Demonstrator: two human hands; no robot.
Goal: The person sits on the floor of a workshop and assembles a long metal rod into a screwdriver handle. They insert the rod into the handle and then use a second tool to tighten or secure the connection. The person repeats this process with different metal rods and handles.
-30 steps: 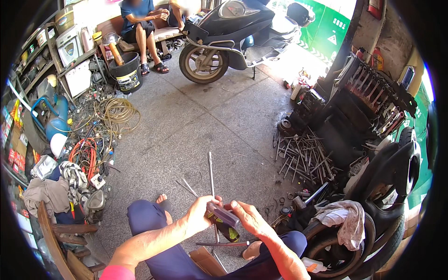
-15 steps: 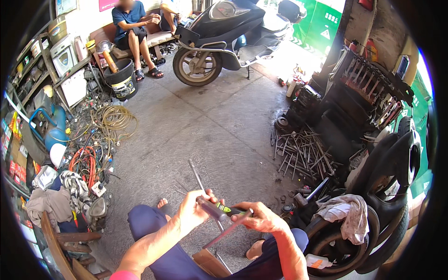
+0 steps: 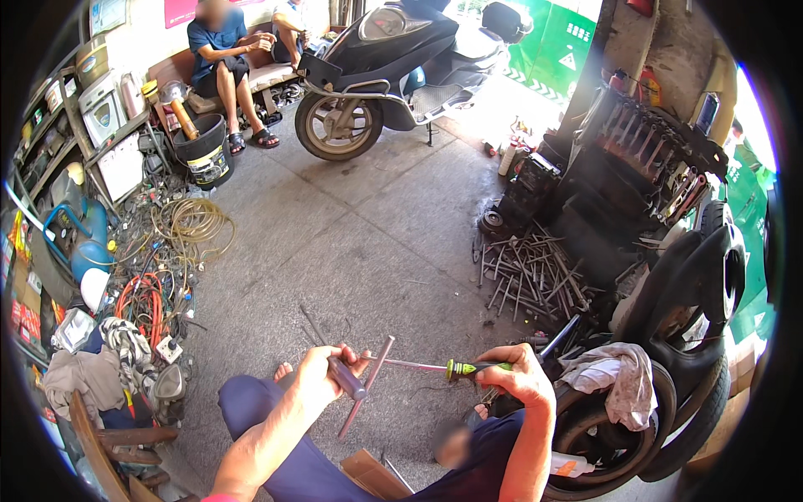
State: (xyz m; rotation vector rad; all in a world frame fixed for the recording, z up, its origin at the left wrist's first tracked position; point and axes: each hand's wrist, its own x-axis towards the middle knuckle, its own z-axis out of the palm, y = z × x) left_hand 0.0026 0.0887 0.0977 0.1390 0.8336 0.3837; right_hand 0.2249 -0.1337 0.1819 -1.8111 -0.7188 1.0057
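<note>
My right hand point(image 3: 523, 381) is closed round the green-and-black handle of a screwdriver point(image 3: 460, 368). Its thin metal shaft points left, with the tip at the fingers of my left hand point(image 3: 326, 376). That hand is closed on a dark cylindrical tool handle point(image 3: 347, 378), and a slim shaft sticks out beyond the knuckles. A straight metal bar point(image 3: 366, 389) stands slantwise beside this handle. Whether bar and handle are one tool I cannot tell. Both hands are above my knees, and a piece of cardboard point(image 3: 376, 475) lies below them.
Loose metal rods point(image 3: 535, 272) are heaped at the right, below a rack of wrenches point(image 3: 631, 138). Tyres point(image 3: 661, 402) with a rag point(image 3: 615, 381) stand near my right arm. Cables and hoses point(image 3: 150, 301) cover the left side. A scooter point(image 3: 393, 75) and a seated person point(image 3: 226, 50) are at the back.
My right hand has moved right with the screwdriver, whose shaft now shows. My left hand has shifted slightly left and down, turning the bar more upright. The whole view has shifted a little.
</note>
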